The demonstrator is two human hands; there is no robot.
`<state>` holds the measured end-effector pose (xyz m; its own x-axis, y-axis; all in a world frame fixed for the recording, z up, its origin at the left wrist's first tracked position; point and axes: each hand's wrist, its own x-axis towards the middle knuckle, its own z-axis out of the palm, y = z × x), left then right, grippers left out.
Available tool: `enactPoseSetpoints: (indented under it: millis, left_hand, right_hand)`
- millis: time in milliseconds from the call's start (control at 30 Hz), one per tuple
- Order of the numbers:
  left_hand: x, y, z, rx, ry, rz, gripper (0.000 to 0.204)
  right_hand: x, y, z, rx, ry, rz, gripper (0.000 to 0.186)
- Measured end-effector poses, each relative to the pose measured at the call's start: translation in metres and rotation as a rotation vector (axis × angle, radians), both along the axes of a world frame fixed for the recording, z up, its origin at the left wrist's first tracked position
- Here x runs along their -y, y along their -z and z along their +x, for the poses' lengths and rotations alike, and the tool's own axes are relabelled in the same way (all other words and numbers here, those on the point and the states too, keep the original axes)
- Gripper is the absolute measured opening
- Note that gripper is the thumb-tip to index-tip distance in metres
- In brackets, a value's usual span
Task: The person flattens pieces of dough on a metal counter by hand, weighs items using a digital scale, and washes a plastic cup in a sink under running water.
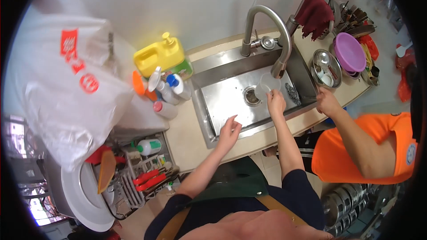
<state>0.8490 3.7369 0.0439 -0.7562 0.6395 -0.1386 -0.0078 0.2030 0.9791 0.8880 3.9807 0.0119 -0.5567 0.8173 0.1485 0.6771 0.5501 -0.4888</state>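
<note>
My right hand [276, 103] grips a clear plastic cup [263, 83] and holds it inside the steel sink [222, 106], beneath the spout of the arched faucet [287, 40]. The cup is see-through, so its contents are hard to make out. Over the sink's front edge hovers my left hand [230, 132], its fingers loosely bent and apart, with nothing in it. Left of the cup is the round drain [251, 99]. A dark, shiny scouring pad [292, 94] lies at the sink's right side.
Left of the sink stand a yellow pump jug [155, 58] and several bottles [179, 86]. On the right are a metal bowl [326, 69] holding utensils and a purple basin [350, 52]. A co-worker in orange [356, 151] reaches a hand [328, 102] toward the counter there.
</note>
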Motion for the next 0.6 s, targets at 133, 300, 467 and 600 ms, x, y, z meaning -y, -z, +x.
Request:
enactPoseSetpoints:
  millis: [133, 300, 467, 600]
  left_hand:
    - [-0.139, 0.012, -0.095, -0.528, 0.104, 0.002, 0.059]
    - [-0.285, 0.027, -0.181, -0.446, 0.166, 0.044, 0.068]
    - [-0.34, -0.001, -0.215, -0.024, 0.39, -0.016, 0.074]
    - [-0.338, -0.005, -0.22, 0.008, 0.392, -0.065, 0.08]
  right_hand:
    - [-0.028, -0.021, 0.016, 0.055, -0.134, -0.006, 0.02]
    - [-0.051, -0.032, 0.025, 0.034, -0.2, 0.021, 0.015]
    - [-0.064, -0.037, 0.023, 0.004, -0.233, -0.009, 0.015]
    - [-0.062, -0.045, 0.02, -0.03, -0.241, -0.007, 0.016]
